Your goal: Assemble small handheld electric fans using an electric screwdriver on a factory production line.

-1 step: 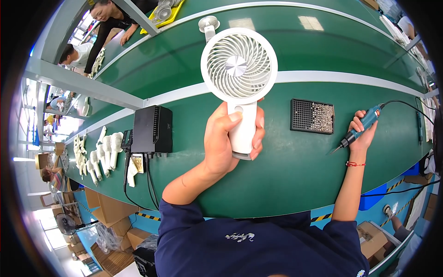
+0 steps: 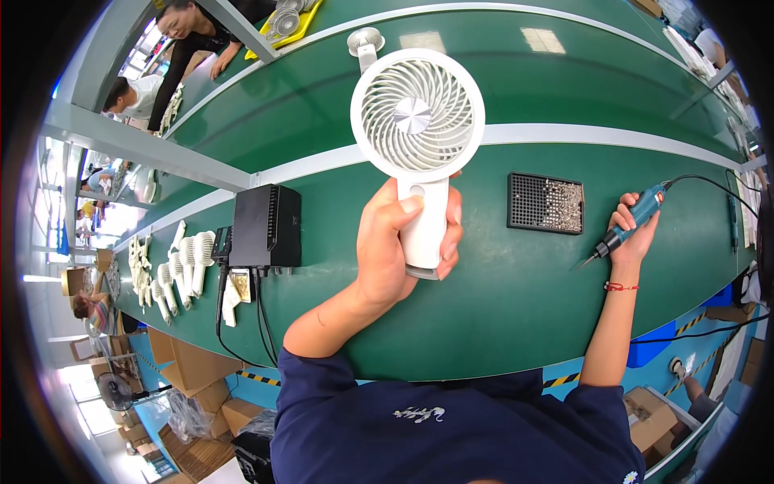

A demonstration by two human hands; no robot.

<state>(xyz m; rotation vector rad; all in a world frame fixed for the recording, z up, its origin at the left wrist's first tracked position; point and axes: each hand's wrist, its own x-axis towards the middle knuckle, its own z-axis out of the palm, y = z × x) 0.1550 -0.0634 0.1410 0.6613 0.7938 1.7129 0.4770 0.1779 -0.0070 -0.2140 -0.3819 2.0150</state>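
A white handheld fan (image 2: 421, 218) stands upright in my left hand (image 2: 385, 242), which is wrapped round its handle with the thumb by the button. Its round grille with a silver centre faces me, above the green bench. Farther right, my right hand (image 2: 637, 234) is closed round a teal electric screwdriver (image 2: 647, 205). The tool's thin bit slants down to the left, and a black cord runs from its back end. Between the two hands, a black screw tray (image 2: 520, 202) lies on the bench, its right part filled with small screws.
A black box-shaped unit (image 2: 268, 227) with cables stands to the left. Beyond it lie several white fans (image 2: 187, 262) in a row. Another fan (image 2: 366, 45) lies past the pale rail (image 2: 564, 134). A grey metal frame (image 2: 153, 149) rises at left, with co-workers behind it.
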